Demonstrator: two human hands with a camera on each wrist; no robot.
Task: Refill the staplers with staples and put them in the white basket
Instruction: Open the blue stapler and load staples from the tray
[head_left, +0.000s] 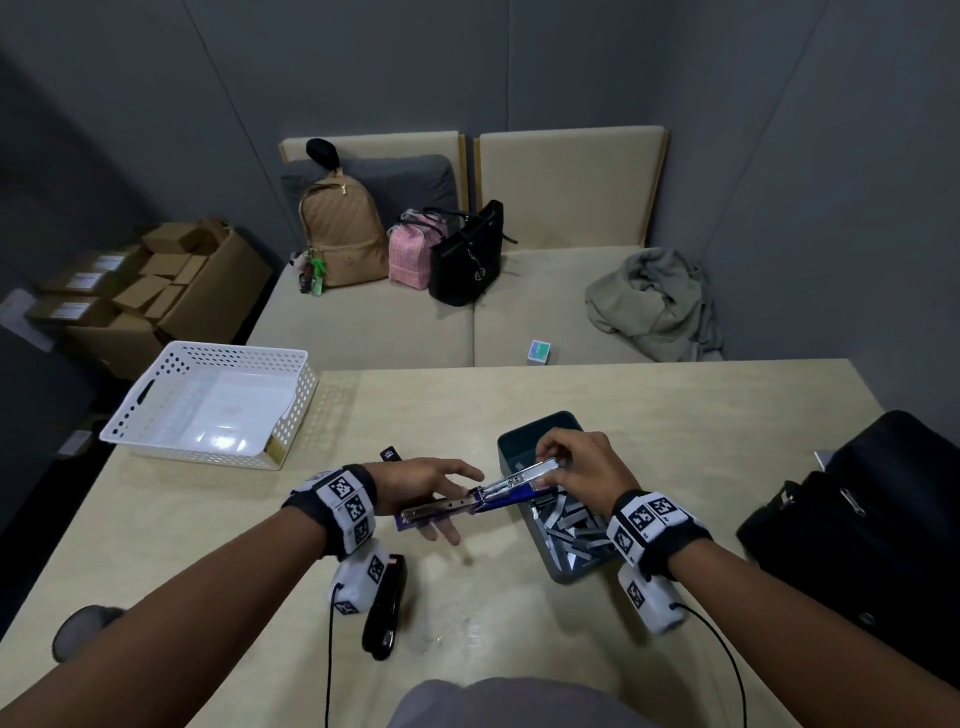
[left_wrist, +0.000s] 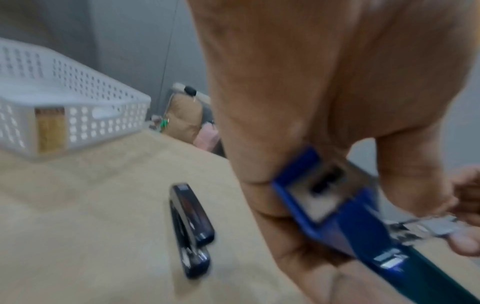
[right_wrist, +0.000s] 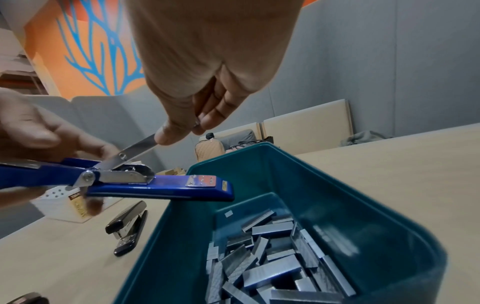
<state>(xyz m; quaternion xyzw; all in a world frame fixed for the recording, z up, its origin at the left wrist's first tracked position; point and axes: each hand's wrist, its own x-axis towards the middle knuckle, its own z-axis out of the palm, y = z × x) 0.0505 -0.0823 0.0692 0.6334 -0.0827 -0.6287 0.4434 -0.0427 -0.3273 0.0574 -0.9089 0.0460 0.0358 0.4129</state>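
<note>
A blue stapler (head_left: 493, 496) is held open above the table, its base reaching over the rim of a teal bin (head_left: 535, 431) that holds several staple strips (head_left: 571, 525). My left hand (head_left: 447, 499) grips the stapler's folded-back blue cover (left_wrist: 324, 205). My right hand (head_left: 558, 460) pinches the tip of the raised metal magazine arm (right_wrist: 137, 148) between thumb and fingers, above the blue base (right_wrist: 161, 188). The white basket (head_left: 208, 405) stands at the table's left rear corner with no stapler in it.
One black stapler (head_left: 387, 603) lies on the table under my left forearm. Another black stapler (left_wrist: 191, 228) lies between my left hand and the basket. A black bag (head_left: 857, 519) fills the table's right edge. Bags and a cloth sit on the sofa behind.
</note>
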